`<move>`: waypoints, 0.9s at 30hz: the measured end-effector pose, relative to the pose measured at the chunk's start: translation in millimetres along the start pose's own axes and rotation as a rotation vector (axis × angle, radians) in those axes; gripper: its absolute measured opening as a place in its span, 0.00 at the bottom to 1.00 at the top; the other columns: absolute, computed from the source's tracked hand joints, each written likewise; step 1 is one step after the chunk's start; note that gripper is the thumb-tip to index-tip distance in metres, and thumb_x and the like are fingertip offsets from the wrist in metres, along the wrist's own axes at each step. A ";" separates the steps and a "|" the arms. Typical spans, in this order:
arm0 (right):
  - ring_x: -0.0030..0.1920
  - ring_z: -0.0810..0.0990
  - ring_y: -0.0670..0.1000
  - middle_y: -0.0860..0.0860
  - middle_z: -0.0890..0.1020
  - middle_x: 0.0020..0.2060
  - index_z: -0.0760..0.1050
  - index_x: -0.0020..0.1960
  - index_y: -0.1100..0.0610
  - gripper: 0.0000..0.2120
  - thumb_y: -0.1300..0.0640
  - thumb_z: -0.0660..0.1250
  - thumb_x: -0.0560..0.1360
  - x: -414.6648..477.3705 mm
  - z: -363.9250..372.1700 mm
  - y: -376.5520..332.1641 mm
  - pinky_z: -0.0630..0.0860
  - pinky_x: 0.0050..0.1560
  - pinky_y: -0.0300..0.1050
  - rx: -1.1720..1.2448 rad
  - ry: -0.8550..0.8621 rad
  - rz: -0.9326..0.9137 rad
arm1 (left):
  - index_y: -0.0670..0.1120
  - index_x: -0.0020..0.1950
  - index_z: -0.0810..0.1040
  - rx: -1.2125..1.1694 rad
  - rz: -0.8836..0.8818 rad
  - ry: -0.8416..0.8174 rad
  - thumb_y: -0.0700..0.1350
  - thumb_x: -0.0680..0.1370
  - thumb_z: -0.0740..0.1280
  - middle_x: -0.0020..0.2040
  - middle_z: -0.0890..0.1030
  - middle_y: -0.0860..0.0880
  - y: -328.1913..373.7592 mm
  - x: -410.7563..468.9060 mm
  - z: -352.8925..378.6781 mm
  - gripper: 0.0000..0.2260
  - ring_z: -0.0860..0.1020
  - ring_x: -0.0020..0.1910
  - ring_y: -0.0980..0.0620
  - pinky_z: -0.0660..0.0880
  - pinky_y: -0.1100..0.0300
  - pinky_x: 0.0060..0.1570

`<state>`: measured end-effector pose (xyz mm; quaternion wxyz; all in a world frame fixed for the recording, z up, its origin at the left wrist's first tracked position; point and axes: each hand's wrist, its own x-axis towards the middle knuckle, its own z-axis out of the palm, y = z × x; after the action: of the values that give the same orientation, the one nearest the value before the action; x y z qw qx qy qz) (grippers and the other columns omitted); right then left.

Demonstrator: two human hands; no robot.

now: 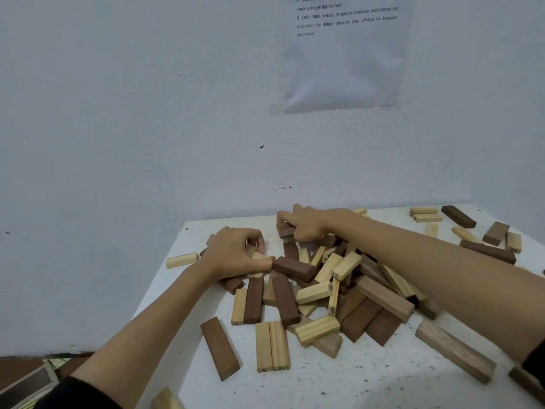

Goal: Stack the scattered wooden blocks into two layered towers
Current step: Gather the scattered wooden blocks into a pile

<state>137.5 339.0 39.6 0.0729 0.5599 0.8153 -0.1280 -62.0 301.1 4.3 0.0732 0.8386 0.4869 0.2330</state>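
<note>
A loose heap of wooden blocks point(333, 287), pale and dark brown, lies scattered over the white table point(368, 382). My left hand point(236, 250) rests at the heap's far left edge with its fingers curled around a pale block point(259, 256). My right hand point(303, 222) reaches to the far side of the heap, close to the wall, and its fingers pinch a small brown block point(286, 232). No stacked tower is visible.
More blocks lie apart at the far right point(458, 216) and along the near edge point(219, 348). One pale block point(181, 260) sits alone at the left edge. The wall point(147, 113) stands right behind the table, with a printed sheet point(345, 54) on it.
</note>
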 end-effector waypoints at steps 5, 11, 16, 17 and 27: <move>0.52 0.65 0.57 0.56 0.67 0.51 0.65 0.63 0.56 0.17 0.66 0.61 0.75 -6.7 2.9 -0.5 0.65 0.49 0.49 0.003 0.043 -0.047 | 0.56 0.30 0.77 -0.148 -0.017 0.047 0.63 0.60 0.68 0.33 0.78 0.56 1.9 -1.2 0.9 0.12 0.72 0.32 0.58 0.65 0.64 0.33; 0.49 0.69 0.57 0.58 0.66 0.54 0.63 0.56 0.54 0.15 0.68 0.61 0.75 -20.2 1.3 10.0 0.71 0.51 0.56 0.195 0.043 -0.089 | 0.49 0.33 0.76 -0.111 0.013 0.015 0.50 0.69 0.75 0.37 0.78 0.55 5.4 -0.9 3.4 0.11 0.72 0.33 0.64 0.64 0.64 0.33; 0.42 0.68 0.53 0.55 0.67 0.49 0.64 0.58 0.57 0.14 0.69 0.58 0.76 -42.9 -5.5 9.5 0.69 0.40 0.45 0.475 0.142 -0.140 | 0.52 0.32 0.72 -0.071 -0.054 0.068 0.49 0.70 0.74 0.24 0.73 0.58 13.7 -1.7 3.0 0.12 0.70 0.26 0.59 0.64 0.65 0.30; 0.40 0.68 0.51 0.54 0.68 0.48 0.64 0.61 0.59 0.14 0.69 0.58 0.77 -51.9 -9.9 8.2 0.69 0.39 0.44 0.557 0.147 -0.138 | 0.52 0.32 0.71 -0.077 -0.058 0.075 0.49 0.71 0.74 0.26 0.74 0.58 14.3 -2.4 3.3 0.13 0.70 0.26 0.59 0.64 0.65 0.30; 0.45 0.70 0.51 0.58 0.73 0.52 0.66 0.66 0.59 0.18 0.65 0.61 0.77 -149.4 -24.8 24.5 0.68 0.42 0.43 0.749 0.226 0.109 | 0.45 0.38 0.77 -0.641 -0.155 0.400 0.43 0.72 0.73 0.34 0.76 0.51 73.9 12.5 -28.6 0.07 0.74 0.35 0.53 0.71 0.57 0.38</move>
<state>215.0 220.9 99.4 -0.2196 0.6009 0.6842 -0.3500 -12.2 270.7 59.3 0.2525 0.6717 0.4561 0.5263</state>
